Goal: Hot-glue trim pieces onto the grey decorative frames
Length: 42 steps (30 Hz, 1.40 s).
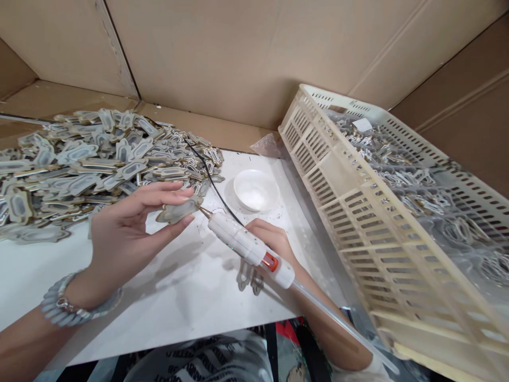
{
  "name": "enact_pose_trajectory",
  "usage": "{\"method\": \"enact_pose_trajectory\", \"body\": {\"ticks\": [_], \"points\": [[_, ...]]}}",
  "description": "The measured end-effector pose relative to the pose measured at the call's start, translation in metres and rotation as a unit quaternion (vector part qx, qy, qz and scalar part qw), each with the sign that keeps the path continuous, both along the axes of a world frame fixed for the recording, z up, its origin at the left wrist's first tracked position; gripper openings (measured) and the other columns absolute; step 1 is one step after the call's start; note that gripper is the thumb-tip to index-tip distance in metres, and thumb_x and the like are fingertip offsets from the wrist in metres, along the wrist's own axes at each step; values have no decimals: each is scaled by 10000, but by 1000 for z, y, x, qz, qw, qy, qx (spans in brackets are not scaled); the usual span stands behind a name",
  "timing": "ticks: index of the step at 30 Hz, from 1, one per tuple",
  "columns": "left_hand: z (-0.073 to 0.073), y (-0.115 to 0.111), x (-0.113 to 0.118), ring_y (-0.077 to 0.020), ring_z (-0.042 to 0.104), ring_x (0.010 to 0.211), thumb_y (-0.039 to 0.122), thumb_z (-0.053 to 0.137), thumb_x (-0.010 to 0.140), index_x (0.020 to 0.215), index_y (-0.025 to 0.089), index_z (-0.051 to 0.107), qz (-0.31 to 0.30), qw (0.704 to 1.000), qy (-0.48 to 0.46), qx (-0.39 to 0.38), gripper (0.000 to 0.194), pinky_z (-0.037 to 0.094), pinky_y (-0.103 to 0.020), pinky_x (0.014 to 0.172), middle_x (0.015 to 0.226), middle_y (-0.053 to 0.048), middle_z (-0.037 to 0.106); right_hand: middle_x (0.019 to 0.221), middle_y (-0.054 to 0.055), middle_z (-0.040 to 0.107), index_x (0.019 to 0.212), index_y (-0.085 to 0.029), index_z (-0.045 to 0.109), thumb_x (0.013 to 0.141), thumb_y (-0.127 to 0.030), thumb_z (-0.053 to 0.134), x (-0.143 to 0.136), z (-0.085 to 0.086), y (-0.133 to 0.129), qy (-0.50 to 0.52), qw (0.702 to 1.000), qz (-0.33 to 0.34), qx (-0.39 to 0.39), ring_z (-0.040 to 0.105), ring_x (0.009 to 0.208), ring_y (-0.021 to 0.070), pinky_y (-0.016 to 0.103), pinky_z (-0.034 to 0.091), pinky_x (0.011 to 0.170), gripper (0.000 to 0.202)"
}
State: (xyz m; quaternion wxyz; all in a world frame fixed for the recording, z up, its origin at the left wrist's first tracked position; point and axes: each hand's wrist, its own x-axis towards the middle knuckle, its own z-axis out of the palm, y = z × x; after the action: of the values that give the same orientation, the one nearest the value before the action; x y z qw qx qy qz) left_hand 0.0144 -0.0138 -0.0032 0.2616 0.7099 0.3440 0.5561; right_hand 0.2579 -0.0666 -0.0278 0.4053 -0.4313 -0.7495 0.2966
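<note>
Between the thumb and fingers of my left hand (131, 228) is a flat, translucent grey piece with a gold-coloured edge (177, 211). My right hand (274, 239) is wrapped round a white hot glue gun (236, 239), which partly hides its fingers. The metal nozzle points left and up, its tip at or very near the right end of the piece; contact is hard to tell. A long clear glue stick (342, 323) sticks out of the gun's back end. Below the gun, small pale looped pieces (249, 277) lie on the white table (159, 297).
A big heap of similar flat pieces (79, 164) covers the table's left and back. Behind the gun stands a white bowl (256, 190), with a black cord (212, 180) running past it. A cream plastic crate (358, 212) holding bagged looped parts stands right. Cardboard walls (222, 58) rise behind.
</note>
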Motion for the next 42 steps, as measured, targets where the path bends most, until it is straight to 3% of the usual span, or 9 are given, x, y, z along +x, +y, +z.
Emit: {"method": "enact_pose_trajectory", "body": {"ticks": [13, 16, 18, 20, 23, 28, 32, 38, 42], "points": [[8, -3, 3, -164, 717, 1072, 134, 784, 753, 942, 255, 704, 16, 999, -15, -47, 239, 641, -340, 978, 1026, 24, 764, 788, 14, 615, 761, -196, 639, 792, -140, 614, 2, -6, 2, 15, 1000, -16, 7, 605, 698, 148, 247, 457, 618, 69], [7, -4, 1, -171, 731, 1038, 172, 789, 746, 923, 266, 696, 13, 997, -14, -70, 221, 672, -237, 728, 1029, 15, 767, 776, 5, 606, 745, -204, 610, 812, -139, 625, 2, -6, 2, 16, 999, -38, 22, 592, 685, 143, 245, 458, 613, 94], [8, -4, 0, -189, 745, 995, 214, 800, 739, 903, 259, 682, 21, 996, -7, -89, 207, 597, -171, 497, 995, -3, 771, 754, 0, 592, 724, -212, 578, 827, -159, 621, 1, -4, 2, 14, 998, -63, 27, 571, 663, 142, 251, 452, 600, 124], [8, -3, 0, -208, 748, 989, 249, 806, 729, 873, 244, 645, 30, 994, -5, -104, 215, 551, -157, 434, 961, -19, 771, 734, -3, 576, 701, -219, 545, 844, -197, 617, 0, -1, 2, 17, 995, -92, 24, 554, 642, 144, 262, 443, 582, 161], [4, 7, -2, -208, 742, 1013, 278, 796, 725, 846, 219, 571, 62, 993, 8, -100, 263, 599, -178, 552, 956, -37, 766, 727, -3, 571, 690, -226, 516, 857, -235, 611, -1, 2, 2, 31, 991, -126, 16, 539, 613, 144, 272, 423, 549, 192], [-14, 36, -15, -185, 721, 1052, 352, 735, 770, 1013, 180, 543, 144, 980, 109, -81, 354, 616, -311, 923, 1045, -57, 739, 704, -6, 557, 713, -231, 510, 855, -256, 610, -1, 1, 2, 32, 990, -136, 15, 515, 569, 140, 276, 386, 500, 175], [-20, 47, -20, -175, 718, 999, 376, 699, 810, 1079, 168, 542, 174, 966, 172, -86, 376, 602, -321, 906, 1072, -58, 726, 693, -11, 523, 668, -231, 452, 876, -294, 603, -1, 2, 2, 13, 992, -126, 25, 513, 595, 141, 275, 390, 526, 265], [-17, 51, -17, -237, 656, 1106, 363, 638, 860, 1147, 180, 550, 161, 947, 275, -35, 352, 505, -472, 1037, 1009, -26, 743, 704, -15, 512, 663, -227, 435, 881, -284, 595, -2, 2, 1, 19, 991, -124, 36, 518, 624, 140, 270, 402, 559, 276], [-13, 51, -19, -259, 607, 1142, 355, 619, 882, 1226, 162, 543, 159, 937, 312, 2, 402, 466, -461, 1039, 985, -32, 741, 719, -13, 530, 671, -224, 461, 866, -255, 604, -1, 1, 1, 27, 992, -122, 29, 532, 633, 140, 269, 417, 572, 244]]}}
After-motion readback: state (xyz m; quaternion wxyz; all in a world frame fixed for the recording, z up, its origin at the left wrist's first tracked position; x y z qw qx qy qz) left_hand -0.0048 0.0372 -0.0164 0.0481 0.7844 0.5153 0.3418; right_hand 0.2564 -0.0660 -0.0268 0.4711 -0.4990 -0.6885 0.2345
